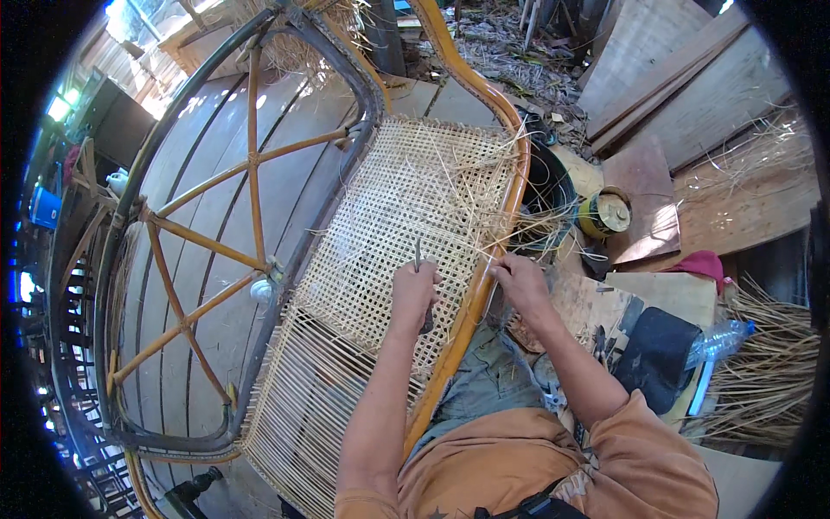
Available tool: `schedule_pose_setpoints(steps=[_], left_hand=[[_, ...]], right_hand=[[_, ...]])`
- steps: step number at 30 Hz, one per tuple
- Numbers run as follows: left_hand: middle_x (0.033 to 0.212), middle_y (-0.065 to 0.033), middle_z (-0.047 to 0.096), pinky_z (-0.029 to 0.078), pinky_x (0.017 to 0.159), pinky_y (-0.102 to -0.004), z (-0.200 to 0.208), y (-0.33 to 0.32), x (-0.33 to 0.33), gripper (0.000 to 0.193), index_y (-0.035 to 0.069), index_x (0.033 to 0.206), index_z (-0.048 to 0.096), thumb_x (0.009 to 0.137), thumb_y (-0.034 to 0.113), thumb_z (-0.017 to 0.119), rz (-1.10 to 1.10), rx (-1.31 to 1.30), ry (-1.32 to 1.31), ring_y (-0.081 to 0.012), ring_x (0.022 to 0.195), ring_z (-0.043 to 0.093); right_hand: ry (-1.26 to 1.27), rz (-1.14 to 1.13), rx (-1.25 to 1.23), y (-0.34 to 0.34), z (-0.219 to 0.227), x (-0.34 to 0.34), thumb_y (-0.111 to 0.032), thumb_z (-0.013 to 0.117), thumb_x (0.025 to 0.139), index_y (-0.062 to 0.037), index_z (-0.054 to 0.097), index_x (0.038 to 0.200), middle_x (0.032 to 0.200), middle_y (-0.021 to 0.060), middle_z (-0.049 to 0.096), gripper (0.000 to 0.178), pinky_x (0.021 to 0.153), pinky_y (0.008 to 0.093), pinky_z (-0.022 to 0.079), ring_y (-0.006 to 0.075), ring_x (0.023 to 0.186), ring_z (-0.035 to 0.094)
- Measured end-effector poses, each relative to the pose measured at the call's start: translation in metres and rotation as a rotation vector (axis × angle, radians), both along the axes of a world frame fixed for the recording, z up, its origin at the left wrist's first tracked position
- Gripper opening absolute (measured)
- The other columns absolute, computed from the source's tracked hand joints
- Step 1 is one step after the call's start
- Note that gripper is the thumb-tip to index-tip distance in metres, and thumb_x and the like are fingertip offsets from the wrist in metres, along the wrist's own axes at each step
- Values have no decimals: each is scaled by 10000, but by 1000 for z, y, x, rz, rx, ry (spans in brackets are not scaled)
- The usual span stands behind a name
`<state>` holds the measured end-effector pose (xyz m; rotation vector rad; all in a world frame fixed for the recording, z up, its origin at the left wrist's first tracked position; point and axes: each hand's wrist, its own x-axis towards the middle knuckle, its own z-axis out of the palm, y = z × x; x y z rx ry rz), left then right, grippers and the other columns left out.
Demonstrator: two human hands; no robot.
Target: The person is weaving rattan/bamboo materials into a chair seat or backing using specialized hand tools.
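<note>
A woven cane panel [372,225] with an open lattice spans a curved wooden frame [474,298] in front of me. Its nearer part [303,389] shows mostly parallel strands. Over the lattice, my left hand [415,298] is closed around a slim tool with a narrow metal tip [418,253]; its dark end shows below the fist, and its exact kind is unclear. At the frame's right edge, my right hand [521,284] pinches what looks like a thin cane strand. Loose cane ends [497,221] stick out along that edge, just beyond my right fingers.
A dark frame with crossed poles [251,160] stands at left over slatted boards. Right of me are a yellow-green can [605,212], a black case [659,359], a plastic bottle [722,340], a red cloth [699,266] and a heap of cane strips [761,368]. Wooden sheets [674,78] lean behind.
</note>
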<state>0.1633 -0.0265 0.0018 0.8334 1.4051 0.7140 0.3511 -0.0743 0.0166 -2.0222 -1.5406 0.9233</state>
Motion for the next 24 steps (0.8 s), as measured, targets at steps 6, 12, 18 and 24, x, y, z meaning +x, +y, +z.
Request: schedule_pose_setpoints(steps=[6, 12, 18, 24], left_hand=[[534, -95, 555, 414, 457, -317, -2, 4, 24, 478, -19, 648, 597, 812, 428, 556, -286, -15, 272, -171, 437, 516], [525, -26, 486, 378, 400, -258, -31, 11, 10, 191, 29, 650, 525, 791, 157, 529, -145, 72, 206, -109, 422, 465], [529, -29, 490, 367, 393, -265, -25, 4, 11, 182, 31, 635, 521, 779, 143, 531, -75, -10, 69, -116, 406, 455], [540, -41, 505, 365, 394, -268, -26, -2, 6, 176, 16, 624, 532, 763, 125, 537, -136, -36, 101, -126, 400, 453]], right_hand=[[27, 346, 198, -17, 1, 2, -207, 567, 837, -34, 621, 896, 793, 162, 609, 190, 674, 392, 462, 311, 763, 602], [-101, 57, 312, 64, 65, 16, -194, 574, 828, -15, 611, 882, 757, 162, 602, 191, 648, 366, 454, 321, 740, 591], [-408, 148, 246, 160, -25, 27, -197, 496, 826, -25, 652, 856, 847, 195, 644, 234, 708, 436, 499, 355, 803, 632], [-524, 145, -96, 159, -32, -3, -222, 515, 804, -36, 648, 896, 884, 215, 633, 246, 759, 417, 494, 339, 892, 622]])
